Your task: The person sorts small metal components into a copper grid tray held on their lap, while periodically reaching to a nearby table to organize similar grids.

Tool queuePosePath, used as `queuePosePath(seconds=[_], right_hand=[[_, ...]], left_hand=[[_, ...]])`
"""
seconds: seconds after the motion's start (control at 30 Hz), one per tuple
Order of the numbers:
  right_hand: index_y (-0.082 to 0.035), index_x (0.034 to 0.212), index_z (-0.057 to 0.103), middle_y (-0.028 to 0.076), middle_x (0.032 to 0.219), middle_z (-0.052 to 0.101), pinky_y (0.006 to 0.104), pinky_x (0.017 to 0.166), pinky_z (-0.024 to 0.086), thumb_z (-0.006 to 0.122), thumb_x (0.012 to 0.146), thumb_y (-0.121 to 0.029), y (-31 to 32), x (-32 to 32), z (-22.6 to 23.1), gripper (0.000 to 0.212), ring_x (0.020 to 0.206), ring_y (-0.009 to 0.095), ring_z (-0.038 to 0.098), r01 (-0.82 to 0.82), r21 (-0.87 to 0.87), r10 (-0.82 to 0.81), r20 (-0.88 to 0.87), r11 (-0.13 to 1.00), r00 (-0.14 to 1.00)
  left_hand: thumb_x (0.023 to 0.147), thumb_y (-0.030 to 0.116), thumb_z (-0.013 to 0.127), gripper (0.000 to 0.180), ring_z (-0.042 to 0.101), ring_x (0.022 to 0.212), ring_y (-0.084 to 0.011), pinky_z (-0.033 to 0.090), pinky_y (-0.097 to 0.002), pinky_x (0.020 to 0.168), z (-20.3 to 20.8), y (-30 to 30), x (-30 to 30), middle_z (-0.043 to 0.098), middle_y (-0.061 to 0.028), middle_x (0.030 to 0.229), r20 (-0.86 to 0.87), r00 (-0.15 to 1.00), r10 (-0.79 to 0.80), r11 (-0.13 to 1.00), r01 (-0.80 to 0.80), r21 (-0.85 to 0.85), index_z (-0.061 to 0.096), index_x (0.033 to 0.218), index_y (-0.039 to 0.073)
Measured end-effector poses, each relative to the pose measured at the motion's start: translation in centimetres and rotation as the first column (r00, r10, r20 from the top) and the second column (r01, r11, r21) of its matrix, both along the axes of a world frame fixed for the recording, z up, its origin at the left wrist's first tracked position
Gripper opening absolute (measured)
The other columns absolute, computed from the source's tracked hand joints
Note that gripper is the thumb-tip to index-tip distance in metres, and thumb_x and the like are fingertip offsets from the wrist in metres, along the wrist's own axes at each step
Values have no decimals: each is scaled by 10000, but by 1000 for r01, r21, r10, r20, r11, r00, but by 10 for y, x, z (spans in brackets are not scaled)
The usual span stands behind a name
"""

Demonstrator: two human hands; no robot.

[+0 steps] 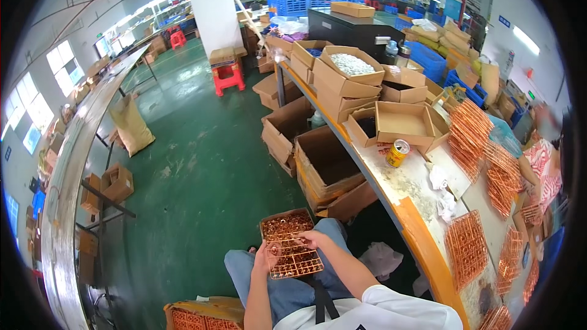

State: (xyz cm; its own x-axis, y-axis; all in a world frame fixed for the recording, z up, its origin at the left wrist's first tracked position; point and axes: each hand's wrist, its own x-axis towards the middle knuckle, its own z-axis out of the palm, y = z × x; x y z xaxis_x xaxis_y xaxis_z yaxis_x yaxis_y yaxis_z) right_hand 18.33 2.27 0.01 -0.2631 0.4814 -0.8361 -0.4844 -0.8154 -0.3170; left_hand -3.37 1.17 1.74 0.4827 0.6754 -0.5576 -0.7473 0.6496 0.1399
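Note:
On my lap rests a shallow cardboard box (286,222) filled with small shiny copper-coloured parts. A copper-coloured wire grid rack (299,266) lies across its near half, tilted toward me. My left hand (266,255) grips the rack's left edge, fingers curled round it. At the rack's upper right, the fingers of my right hand (312,239) are pinched together over the cells; whatever they hold is too small to make out. Beside my left leg, a larger carton (205,307) contains more copper-coloured racks.
The workbench (422,232) curves along my right, bearing stacked copper racks (469,131), a yellow can (397,153), crumpled tissue and cardboard boxes. Large open cartons (327,162) stand under its edge. Across the bench sits another person (541,171). A long table (67,208) runs at left.

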Motion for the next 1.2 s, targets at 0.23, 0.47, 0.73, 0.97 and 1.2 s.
queuePosePath(seconds=[0.23,0.47,0.73,0.97,1.2], right_hand=[[-32,728,529,52,626,520,242,500,388,521,826,-88,-11,-17,-27,114,565,139,493,-355,383,428,-122,853,896],[-38,767,519,86,709,538,304,519,425,526,830,-151,-12,3,2,129,551,186,460,-123,126,134,-82,984,988],[-30,769,511,75,630,526,268,410,389,538,821,-178,-7,-10,2,159,533,161,517,-231,12,225,180,973,957],[-50,843,548,54,650,540,285,462,420,549,816,-130,-15,2,-28,85,550,164,521,-309,122,290,151,943,945],[-100,987,548,43,757,581,265,494,464,578,823,-241,-24,-15,40,218,585,152,539,-182,238,180,28,954,983]], left_hand=[[819,191,575,259,567,809,-204,492,-308,747,-15,-14,-24,584,-95,922,-287,906,-311,946,326,5,541,1019,29],[775,218,654,175,573,644,-96,499,-209,531,-34,-13,-1,611,18,785,-510,801,-314,906,414,92,614,883,86],[734,232,693,218,504,447,-84,340,-205,359,-39,-17,-5,567,-26,578,-793,598,-115,878,435,200,638,698,24],[720,319,666,303,474,425,-122,358,-272,387,-53,-22,2,520,-56,525,-962,271,-43,793,595,132,618,638,31],[716,321,681,514,560,784,-192,488,-378,631,-40,-13,5,569,-66,968,-745,663,-70,874,401,274,507,1143,94]])
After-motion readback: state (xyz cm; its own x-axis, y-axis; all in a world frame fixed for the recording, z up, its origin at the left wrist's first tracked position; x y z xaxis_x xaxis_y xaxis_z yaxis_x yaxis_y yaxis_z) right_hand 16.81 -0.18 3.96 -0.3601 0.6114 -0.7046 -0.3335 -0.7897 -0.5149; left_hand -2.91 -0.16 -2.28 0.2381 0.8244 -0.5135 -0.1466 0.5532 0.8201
